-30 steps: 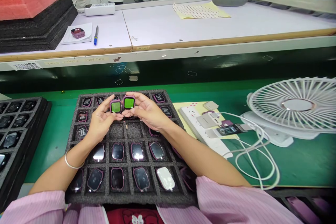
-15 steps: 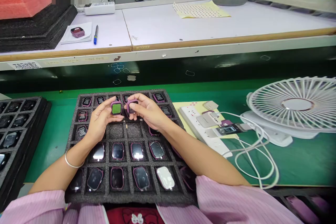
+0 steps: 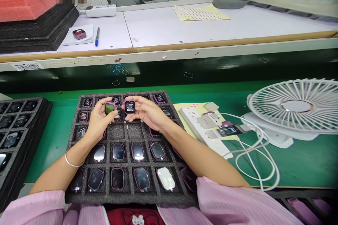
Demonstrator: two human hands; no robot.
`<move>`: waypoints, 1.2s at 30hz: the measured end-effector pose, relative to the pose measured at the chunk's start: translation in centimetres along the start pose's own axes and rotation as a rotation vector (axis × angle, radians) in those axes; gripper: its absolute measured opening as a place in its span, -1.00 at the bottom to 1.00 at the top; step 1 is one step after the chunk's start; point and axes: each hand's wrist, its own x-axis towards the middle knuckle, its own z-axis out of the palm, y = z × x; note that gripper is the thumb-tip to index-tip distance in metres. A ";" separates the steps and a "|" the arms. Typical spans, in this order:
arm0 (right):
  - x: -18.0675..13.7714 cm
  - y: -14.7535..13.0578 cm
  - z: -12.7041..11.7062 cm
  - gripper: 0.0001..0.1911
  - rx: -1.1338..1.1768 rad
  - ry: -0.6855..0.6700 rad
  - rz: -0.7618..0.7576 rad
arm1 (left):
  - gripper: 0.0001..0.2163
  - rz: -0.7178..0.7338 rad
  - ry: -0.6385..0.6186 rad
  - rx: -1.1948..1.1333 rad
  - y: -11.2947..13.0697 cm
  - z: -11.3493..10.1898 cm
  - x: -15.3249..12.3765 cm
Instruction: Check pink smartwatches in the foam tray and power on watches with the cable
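A black foam tray (image 3: 105,190) with square pockets lies in front of me, most pockets holding purple smartwatch bodies. My left hand (image 3: 99,121) pinches a watch body with a green-lit screen (image 3: 109,108) above the tray's far rows. My right hand (image 3: 148,112) holds a second watch body (image 3: 129,106), turned so its dark labelled back faces up. The two hands are close together, nearly touching. Two pockets just below them show bare foam.
A second foam tray (image 3: 16,130) of watch bodies sits at the left. To the right lie a white power strip (image 3: 200,130) with chargers, a looped white cable (image 3: 253,161) and a white fan (image 3: 295,107). Behind is a raised white shelf (image 3: 211,28) where another person sits.
The right hand has flipped its watch body from green screen up to labelled back up. The left hand has tilted its watch and shifted slightly left.
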 end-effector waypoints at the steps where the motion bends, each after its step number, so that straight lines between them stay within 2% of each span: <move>1: 0.0 0.0 0.0 -0.61 -0.026 -0.013 -0.007 | -0.55 0.019 0.004 0.036 -0.2 0.0 0.0; 6: -0.3 -0.1 -0.2 -0.32 -0.168 -0.141 -0.022 | -0.70 0.117 -0.057 0.289 -0.9 -0.5 0.2; 10: -1.4 0.3 -1.1 -0.37 -0.292 -0.209 0.002 | -0.64 0.122 -0.247 0.498 -1.1 -1.3 -0.5; 12: -2.4 0.6 -1.6 -0.44 -0.479 -0.205 -0.006 | -0.58 0.071 -0.350 0.624 -1.2 -1.6 -1.2; 14: -3.5 1.0 -1.9 -0.49 -0.766 -0.181 -0.071 | -0.56 0.046 -0.415 0.779 -1.3 -1.7 -2.0; 16: -4.3 1.3 -1.7 -0.52 -1.046 -0.157 -0.176 | -0.57 0.101 -0.455 0.954 -1.4 -1.5 -2.6; 19: -4.7 1.8 -1.3 -0.53 -1.274 -0.163 -0.261 | -0.59 0.281 -0.452 1.250 -1.4 -1.2 -3.2; 22: -4.6 1.8 -1.2 -0.44 -1.388 -0.182 -0.261 | -0.46 0.400 -0.414 1.478 -0.9 -1.1 -3.4; 25: -5.1 0.5 -2.0 -0.40 -1.460 -0.102 -0.321 | -0.35 0.474 -0.383 1.546 0.0 -0.8 -3.2; 27: -5.9 -1.1 -2.9 -0.52 -1.527 -0.016 -0.350 | -0.42 0.494 -0.401 1.525 0.6 -0.1 -2.8; 28: -6.4 -1.9 -3.3 -0.60 -1.590 0.028 -0.331 | -0.48 0.495 -0.430 1.498 0.8 0.5 -2.6; 30: -7.5 -3.2 -4.2 -0.72 -1.777 0.108 -0.194 | -0.61 0.492 -0.513 1.441 0.9 2.3 -2.0; 33: -8.8 -3.9 -5.0 -0.71 -2.014 0.179 0.119 | -0.70 0.492 -0.634 1.420 0.5 5.6 -1.3; 36: -9.7 -3.4 -5.3 -0.71 -2.063 0.220 0.276 | -0.74 0.491 -0.652 1.441 0.1 7.4 -1.2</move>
